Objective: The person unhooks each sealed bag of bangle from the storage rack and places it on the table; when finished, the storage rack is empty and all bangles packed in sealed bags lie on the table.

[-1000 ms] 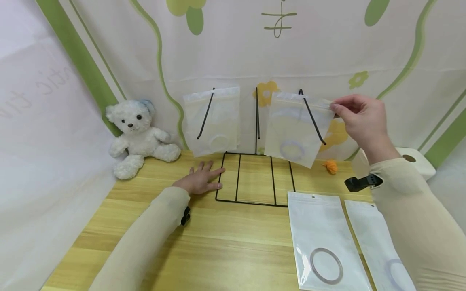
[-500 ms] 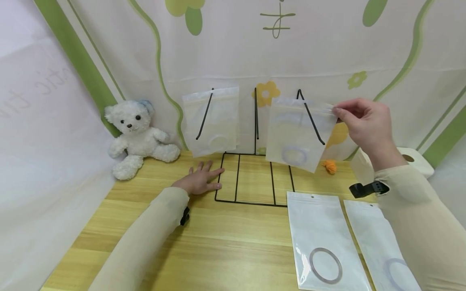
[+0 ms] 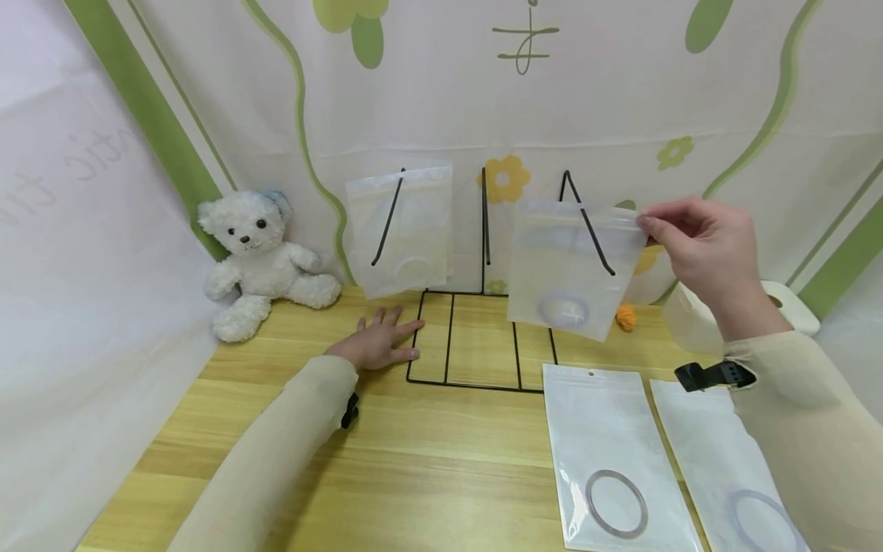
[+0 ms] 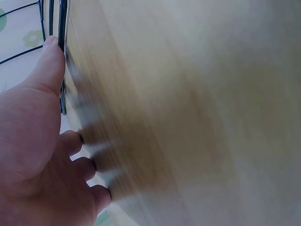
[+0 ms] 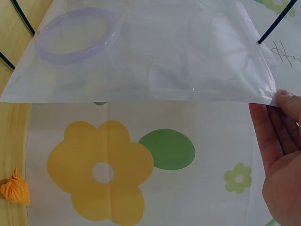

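Observation:
My right hand [image 3: 713, 245] pinches the upper right corner of a translucent zip bag [image 3: 572, 261] between thumb and fingers. Inside that bag lies a pale purple ring [image 5: 77, 35]. The bag's top strip is threaded on the right hook [image 3: 593, 234] of a black wire rack. My left hand [image 3: 375, 343] lies spread on the table, with thumb and fingertips at the rack's base [image 3: 483, 387]; in the left wrist view its thumb touches the wire. A second zip bag [image 3: 400, 230] hangs on the left hook. The middle hook [image 3: 486, 218] carries no bag.
Two white zip bags lie flat at the front right: one [image 3: 614, 429] with a brownish ring, another [image 3: 717, 452] partly under the right sleeve. A white teddy bear [image 3: 258, 245] sits back left. An orange bundle [image 3: 625, 317] and a white box [image 3: 793, 307] stand back right.
My right hand has moved right, down and towards me, drawing the pinched bag along the right hook towards its front end. The left hand has stayed in place.

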Demonstrator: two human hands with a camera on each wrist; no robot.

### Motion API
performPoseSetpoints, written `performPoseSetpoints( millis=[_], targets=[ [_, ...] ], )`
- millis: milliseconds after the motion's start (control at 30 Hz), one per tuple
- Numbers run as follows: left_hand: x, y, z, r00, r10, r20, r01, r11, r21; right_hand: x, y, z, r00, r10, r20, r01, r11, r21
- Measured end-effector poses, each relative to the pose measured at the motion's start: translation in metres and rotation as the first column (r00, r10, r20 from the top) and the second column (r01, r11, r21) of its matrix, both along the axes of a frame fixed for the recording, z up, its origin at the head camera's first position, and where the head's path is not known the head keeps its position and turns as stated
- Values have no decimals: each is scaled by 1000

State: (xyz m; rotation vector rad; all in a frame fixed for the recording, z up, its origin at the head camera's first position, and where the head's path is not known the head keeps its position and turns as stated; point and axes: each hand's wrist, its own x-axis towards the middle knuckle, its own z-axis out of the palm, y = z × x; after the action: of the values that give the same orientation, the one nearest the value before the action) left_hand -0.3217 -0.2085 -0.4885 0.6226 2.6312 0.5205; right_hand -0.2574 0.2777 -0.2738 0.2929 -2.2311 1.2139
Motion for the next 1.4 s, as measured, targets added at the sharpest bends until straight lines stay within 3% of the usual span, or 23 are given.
performPoseSetpoints(
  millis=[133,300,367,533,667,800,1033,1267,1400],
  targets=[
    [-4,-2,-6,1000,-6,-13,6,1000,0,6,1,-2,1000,10,-21,-10,1000,-13],
    [19,9,27,1000,4,28,-5,1000,11,12,3,-4,999,32,-36,-33,999,-25],
    [24,11,33,999,11,34,-11,1000,13,15,3,-5,999,33,-38,-34,999,-27],
    [10,4,10,1000,6,-4,-6,1000,4,23,5,-7,998,34,-44,-35,999,-29],
    [8,3,7,1000,0,-8,0,1000,7,28,5,-9,997,24,-68,-25,1000,-13],
    [9,4,9,1000,13,-2,-13,1000,-3,33,6,-12,996,20,-83,-21,1000,-3],
    [35,18,48,1000,8,1,-8,999,-47,43,7,-16,991,29,-133,-35,999,-41],
    [33,15,45,1000,2,12,-2,1000,-4,50,8,-21,980,51,-190,-63,996,-57],
    [33,14,44,1000,0,20,0,1000,10,57,8,-21,985,58,-161,-70,995,-72]
  ],
)
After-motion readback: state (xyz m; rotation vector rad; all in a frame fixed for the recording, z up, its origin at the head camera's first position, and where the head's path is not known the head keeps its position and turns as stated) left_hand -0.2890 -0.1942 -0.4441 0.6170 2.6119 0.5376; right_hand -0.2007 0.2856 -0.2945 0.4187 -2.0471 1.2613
